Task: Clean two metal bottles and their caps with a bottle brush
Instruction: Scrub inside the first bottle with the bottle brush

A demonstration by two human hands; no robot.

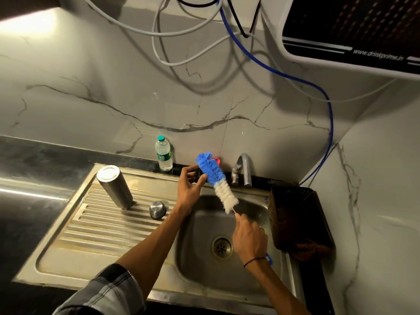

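My left hand [189, 186] pinches a small dark bottle cap [197, 175] above the back rim of the sink. My right hand [248, 238] grips the thin handle of a bottle brush [217, 181] with blue and white bristles; the blue bristles lie against the cap. One metal bottle [114, 187] stands upside down on the ribbed drainboard [91, 226], leaning a little. A round metal cap [157, 209] sits on the drainboard to its right. A second metal bottle is not in view.
The steel sink basin [204, 264] with its drain [221, 247] lies under my hands. A tap [244, 169] stands behind it, a plastic water bottle [163, 153] at the wall, a dark basket [297, 219] with a cloth on the right. Cables hang overhead.
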